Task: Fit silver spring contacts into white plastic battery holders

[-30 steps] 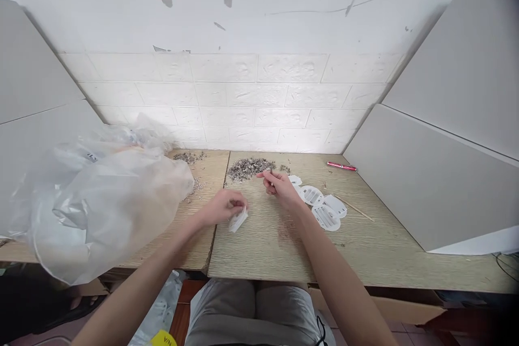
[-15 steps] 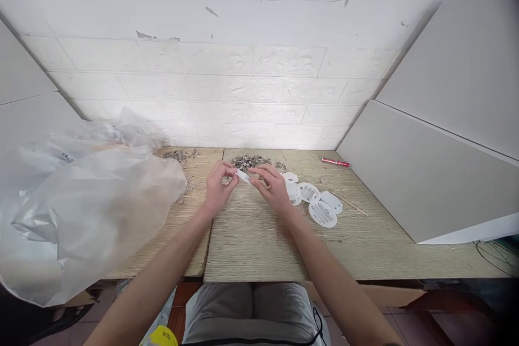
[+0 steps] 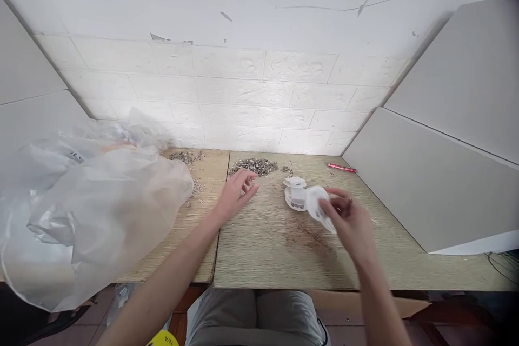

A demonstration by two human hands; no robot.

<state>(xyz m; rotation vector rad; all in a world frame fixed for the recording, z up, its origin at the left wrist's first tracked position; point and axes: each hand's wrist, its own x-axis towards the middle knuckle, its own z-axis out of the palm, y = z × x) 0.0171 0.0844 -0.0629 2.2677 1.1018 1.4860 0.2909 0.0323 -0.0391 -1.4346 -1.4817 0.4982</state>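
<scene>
My left hand (image 3: 237, 190) rests on the wooden table (image 3: 259, 248) with its fingers spread, empty, the fingertips close to a pile of small grey metal pieces (image 3: 254, 166). My right hand (image 3: 347, 220) is at the right of centre, fingers curled on a round white plastic part (image 3: 317, 201). That part is beside a second white plastic part (image 3: 295, 193) lying on the table. Other white parts are hidden under my right hand.
A large clear plastic bag (image 3: 89, 200) covers the table's left side, with more scattered metal pieces (image 3: 187, 158) near it. A red pen (image 3: 341, 167) lies at the back right. Grey boards (image 3: 438, 173) wall both sides; a white brick wall stands behind.
Both hands were together at the metal pile holding a small white piece. Now they are apart: the left stays by the pile, empty, and the right has moved right onto the white plastic parts.
</scene>
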